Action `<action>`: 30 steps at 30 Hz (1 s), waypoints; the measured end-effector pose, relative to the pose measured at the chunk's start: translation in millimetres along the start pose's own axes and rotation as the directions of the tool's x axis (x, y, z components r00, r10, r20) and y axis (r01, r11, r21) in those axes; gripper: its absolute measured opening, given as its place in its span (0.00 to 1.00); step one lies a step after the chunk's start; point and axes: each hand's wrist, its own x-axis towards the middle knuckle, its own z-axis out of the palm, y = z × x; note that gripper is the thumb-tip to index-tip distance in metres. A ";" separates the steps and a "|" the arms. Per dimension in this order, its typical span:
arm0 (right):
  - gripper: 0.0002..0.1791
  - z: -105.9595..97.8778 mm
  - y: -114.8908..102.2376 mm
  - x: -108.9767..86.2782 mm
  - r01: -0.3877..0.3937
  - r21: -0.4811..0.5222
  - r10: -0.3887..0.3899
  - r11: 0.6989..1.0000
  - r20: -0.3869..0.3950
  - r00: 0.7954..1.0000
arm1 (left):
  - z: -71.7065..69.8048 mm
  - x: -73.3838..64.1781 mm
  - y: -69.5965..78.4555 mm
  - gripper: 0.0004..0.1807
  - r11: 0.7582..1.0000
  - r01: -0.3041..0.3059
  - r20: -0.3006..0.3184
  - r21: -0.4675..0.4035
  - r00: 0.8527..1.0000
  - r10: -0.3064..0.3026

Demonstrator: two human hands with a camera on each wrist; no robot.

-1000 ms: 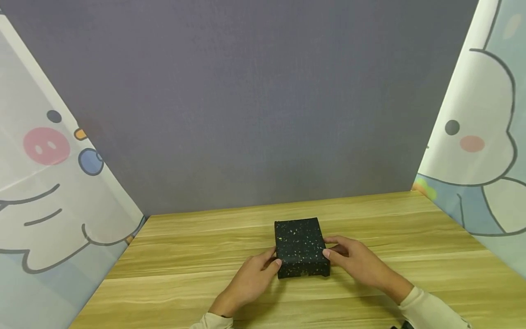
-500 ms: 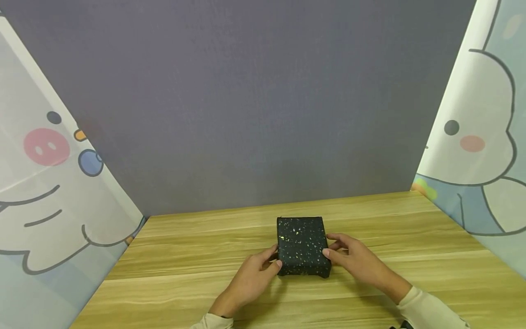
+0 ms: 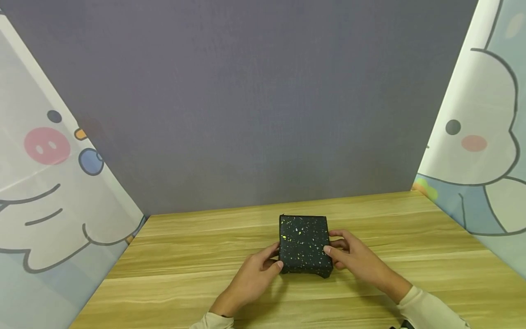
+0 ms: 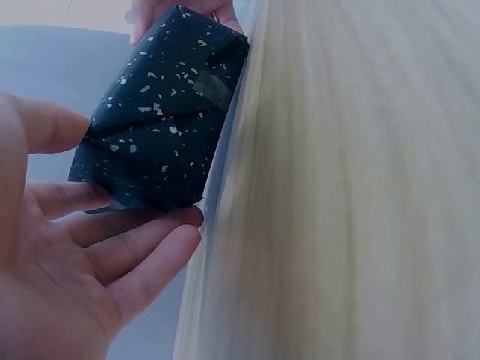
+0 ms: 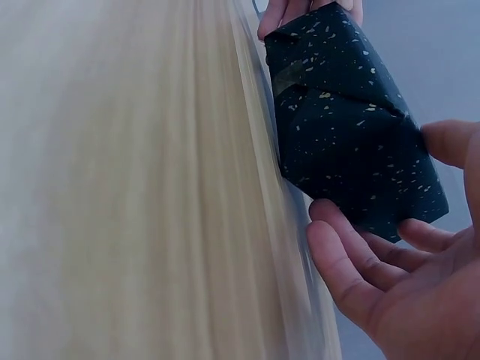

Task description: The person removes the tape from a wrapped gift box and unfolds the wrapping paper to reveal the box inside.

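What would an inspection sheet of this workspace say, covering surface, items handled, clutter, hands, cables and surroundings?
Surface: yellowish wood-grain tabletop, streaks running side to side in the head view.
Items handled: one black, box-shaped package in paper-like wrapping with pale and yellow specks; a translucent, tape-like patch on its folded end. Contact with the tabletop: unclear.
Clutter: small black item by the cream right sleeve, cut off by the frame; can't identify it.
Hands: left hand holds the package's left side, right hand its right side.
Cables: nothing seen.
Surroundings: plain grey-purple panel behind; pale cartoon-printed panels on both sides.
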 end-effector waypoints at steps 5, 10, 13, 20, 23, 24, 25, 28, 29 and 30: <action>0.37 0.7 -0.1 0.5 -0.005 0.014 0.005 1.000 -0.013 1.000 | -0.9 -1.5 1.7 0.30 0.999 0.009 -0.009 -0.038 1.000 -0.010; 0.38 0.7 -1.4 0.2 0.010 0.012 -0.009 1.000 -0.028 1.000 | -2.1 -0.9 4.6 0.31 0.992 0.033 0.000 -0.118 0.999 -0.033; 0.38 1.1 -3.1 -0.4 0.032 0.013 -0.031 0.999 -0.038 0.999 | -2.7 -0.4 5.9 0.31 0.987 0.046 0.002 -0.155 0.999 -0.047; 0.38 3.1 -7.1 -3.3 0.084 -0.017 -0.085 0.996 -0.071 0.994 | -4.0 1.0 9.6 0.32 0.978 0.050 -0.070 -0.204 0.995 -0.066; 0.39 3.9 -8.3 -4.7 0.108 -0.033 -0.110 0.994 -0.077 0.991 | -5.2 1.8 10.3 0.34 0.969 0.064 -0.090 -0.240 0.992 -0.088; 0.39 4.2 -8.5 -5.1 0.112 -0.040 -0.115 0.993 -0.085 0.990 | -5.6 2.0 10.3 0.35 0.965 0.071 -0.092 -0.252 0.991 -0.097; 0.39 4.1 -8.6 -5.5 0.124 -0.048 -0.127 0.991 -0.083 0.988 | -6.1 2.4 10.1 0.36 0.963 0.079 -0.094 -0.259 0.990 -0.106; 0.39 4.6 -9.3 -6.7 0.144 -0.068 -0.150 0.987 -0.090 0.985 | -6.7 3.5 8.5 0.38 0.960 0.102 -0.097 -0.261 0.987 -0.131; 0.39 4.7 -9.2 -6.9 0.152 -0.075 -0.159 0.985 -0.089 0.983 | -6.7 3.8 8.0 0.39 0.958 0.108 -0.096 -0.264 0.986 -0.137; 0.39 5.1 -9.4 -7.1 0.156 -0.071 -0.162 0.985 -0.090 0.983 | -6.4 4.1 7.7 0.39 0.958 0.112 -0.096 -0.266 0.985 -0.142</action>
